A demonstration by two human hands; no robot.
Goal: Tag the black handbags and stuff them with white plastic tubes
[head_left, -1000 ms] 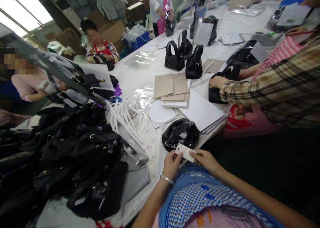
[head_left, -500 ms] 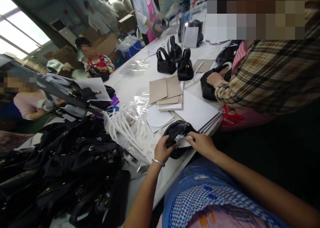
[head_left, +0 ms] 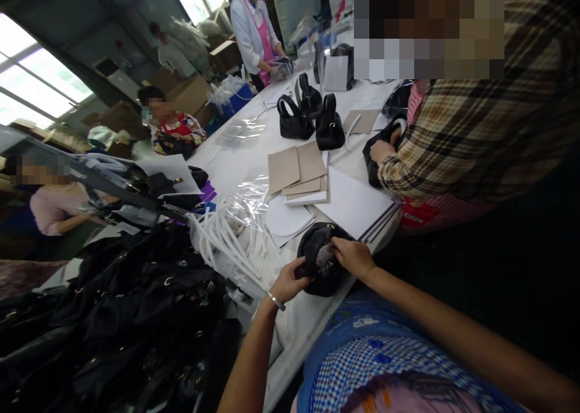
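A small black handbag (head_left: 319, 262) lies at the near edge of the white table (head_left: 244, 153). My left hand (head_left: 290, 280) grips its left side, fingers curled round the opening. My right hand (head_left: 351, 257) is closed at the bag's mouth with its fingers pressed in. A bit of white card shows between the fingers at the opening; the rest of it is hidden inside the bag.
A heap of black bags (head_left: 127, 304) fills the left. White tubes in clear plastic (head_left: 231, 234) lie beside my bag. Brown and white sheets (head_left: 301, 171) are stacked behind it. A person in a plaid shirt (head_left: 462, 135) handles another bag at right. Three finished bags (head_left: 308, 113) stand farther back.
A second ago both hands held a white tag in front of the bag. They then moved onto the bag, and the tag has gone into its opening.
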